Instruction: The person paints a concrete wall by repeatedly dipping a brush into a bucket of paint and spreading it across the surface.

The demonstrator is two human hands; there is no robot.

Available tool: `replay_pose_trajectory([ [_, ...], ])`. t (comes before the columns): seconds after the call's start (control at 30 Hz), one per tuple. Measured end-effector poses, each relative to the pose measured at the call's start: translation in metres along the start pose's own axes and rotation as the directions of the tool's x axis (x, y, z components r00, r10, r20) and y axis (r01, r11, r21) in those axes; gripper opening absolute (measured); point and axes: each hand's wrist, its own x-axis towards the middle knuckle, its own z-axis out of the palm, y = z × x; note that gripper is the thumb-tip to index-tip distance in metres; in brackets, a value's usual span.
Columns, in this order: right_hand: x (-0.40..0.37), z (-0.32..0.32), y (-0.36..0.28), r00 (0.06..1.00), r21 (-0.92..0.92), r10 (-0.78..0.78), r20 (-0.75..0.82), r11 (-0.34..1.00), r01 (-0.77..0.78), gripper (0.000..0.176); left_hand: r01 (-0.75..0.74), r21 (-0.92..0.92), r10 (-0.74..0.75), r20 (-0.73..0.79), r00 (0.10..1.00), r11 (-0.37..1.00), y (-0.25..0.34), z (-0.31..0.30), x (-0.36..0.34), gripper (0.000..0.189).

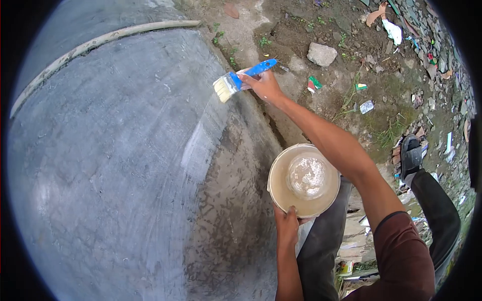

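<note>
A paintbrush (252, 70) with a blue handle and pale bristles is gripped in my right hand (263, 84). Its bristles overlap the grey concrete surface (125, 125) near the surface's right edge. My left hand (287, 226) grips the lower rim of a cream bucket (278, 188), thumb over the edge. Whitish liquid (309, 176) lies in the bottom of the bucket. A fresh white streak (197, 145) runs down the concrete below the brush, beside a darker, mottled uncoated patch (226, 200).
A raised pale strip (115, 35) curves across the concrete at the upper left. To the right is dirt ground with a stone (322, 54), scattered litter (392, 32) and rubble. My sandalled foot (411, 155) stands there.
</note>
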Motion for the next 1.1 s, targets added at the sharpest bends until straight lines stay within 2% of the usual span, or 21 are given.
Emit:
replay_pose_trajectory([
  [0.03, 0.011, -0.002, 0.020, 0.998, -0.185, -0.035, -0.054, 0.982, 0.025, 0.031, -0.006, 0.011, 0.006, -0.001, 1.000, 1.000, 0.004, 0.001, 0.000, 0.047],
  [0.07, 0.020, -0.006, 0.019, 0.997, -0.179, -0.043, -0.060, 0.983, 0.031, 0.031, 0.022, 0.019, -0.022, -0.009, 1.000, 1.000, 0.009, 0.004, 0.000, 0.046],
  [0.13, 0.025, -0.012, 0.024, 0.961, -0.662, -0.087, -0.263, 0.740, -0.114, 0.034, 0.065, 0.034, -0.064, -0.028, 0.998, 0.997, 0.014, 0.006, -0.005, 0.046],
  [0.17, 0.029, -0.013, 0.026, 0.962, -0.715, -0.066, -0.264, 0.683, -0.149, 0.032, 0.092, 0.032, -0.091, -0.023, 0.996, 0.995, 0.017, 0.006, -0.006, 0.046],
  [0.2, 0.025, -0.007, 0.023, 0.964, -0.713, -0.061, -0.259, 0.685, -0.148, 0.032, 0.115, 0.019, -0.114, -0.018, 0.993, 0.993, 0.019, 0.006, -0.005, 0.046],
  [0.27, 0.008, 0.006, 0.011, 0.994, -0.581, -0.104, -0.038, 0.812, 0.062, 0.031, 0.107, 0.004, -0.106, -0.029, 0.994, 0.994, 0.016, 0.006, -0.004, 0.046],
  [0.3, 0.000, 0.009, 0.013, 0.992, -0.587, -0.128, -0.008, 0.803, 0.099, 0.034, 0.095, 0.000, -0.095, -0.035, 0.995, 0.995, 0.015, 0.006, -0.003, 0.046],
  [0.33, -0.013, 0.015, 0.000, 0.993, -0.598, -0.122, 0.001, 0.796, 0.098, 0.034, 0.101, -0.015, -0.102, -0.031, 0.994, 0.995, 0.012, 0.005, -0.004, 0.046],
  [0.4, -0.037, 0.025, -0.034, 0.994, -0.342, 0.067, 0.084, 0.939, -0.034, 0.029, 0.084, 0.000, -0.083, -0.071, 0.994, 0.996, 0.010, 0.002, -0.002, 0.046],
  [0.43, -0.051, 0.028, -0.048, 0.993, -0.352, 0.072, 0.089, 0.935, -0.036, 0.029, 0.091, -0.043, -0.094, -0.073, 0.993, 0.995, 0.017, 0.003, -0.003, 0.046],
  [0.5, -0.068, 0.027, -0.070, 0.912, -0.070, 0.125, 0.391, 0.992, -0.106, 0.031, 0.089, -0.095, -0.098, -0.095, 0.991, 0.991, 0.016, -0.001, -0.001, 0.046],
  [0.6, -0.071, 0.030, -0.083, 0.892, 0.052, 0.086, 0.443, 0.991, -0.121, 0.031, 0.069, -0.143, -0.089, -0.140, 0.986, 0.987, 0.005, -0.006, 0.004, 0.046],
  [0.63, -0.068, 0.029, -0.073, 0.892, 0.054, 0.084, 0.444, 0.991, -0.120, 0.031, 0.020, -0.155, -0.045, -0.155, 0.987, 0.988, 0.000, -0.007, 0.008, 0.047],
  [0.7, -0.053, 0.025, -0.051, 0.970, -0.145, 0.104, 0.221, 0.987, -0.072, 0.029, -0.037, -0.172, 0.007, -0.169, 0.986, 0.984, 0.002, -0.002, 0.006, 0.047],
  [0.73, -0.044, 0.020, -0.050, 0.969, -0.146, 0.100, 0.225, 0.987, -0.068, 0.029, -0.020, -0.189, -0.015, -0.181, 0.983, 0.982, 0.012, 0.005, 0.001, 0.048],
  [0.77, -0.036, 0.013, -0.048, 0.990, -0.441, 0.079, 0.119, 0.897, -0.018, 0.027, -0.001, -0.205, -0.040, -0.193, 0.980, 0.979, 0.017, 0.009, -0.003, 0.049],
  [0.8, -0.034, 0.011, -0.053, 0.999, -0.696, 0.026, 0.025, 0.718, -0.001, 0.025, -0.001, -0.206, -0.040, -0.195, 0.980, 0.979, 0.015, 0.010, -0.003, 0.049],
  [0.93, -0.050, 0.025, -0.066, 1.000, -0.568, 0.002, 0.006, 0.823, 0.002, 0.023, -0.130, -0.245, 0.074, -0.224, 0.972, 0.961, 0.007, 0.007, -0.003, 0.052],
  [1.0, -0.077, 0.042, -0.071, 0.956, -0.499, -0.118, 0.268, 0.832, 0.243, 0.024, -0.185, -0.293, 0.118, -0.232, 0.966, 0.938, 0.009, 0.008, -0.008, 0.053],
  [1.03, -0.087, 0.047, -0.086, 0.956, -0.505, -0.112, 0.271, 0.829, 0.240, 0.024, -0.157, -0.296, 0.086, -0.239, 0.967, 0.942, 0.016, 0.010, -0.012, 0.053],
  [1.1, -0.104, 0.058, -0.117, 0.874, -0.187, 0.092, 0.477, 0.982, -0.001, 0.023, -0.128, -0.306, 0.048, -0.254, 0.966, 0.944, 0.019, 0.016, -0.014, 0.054],
])
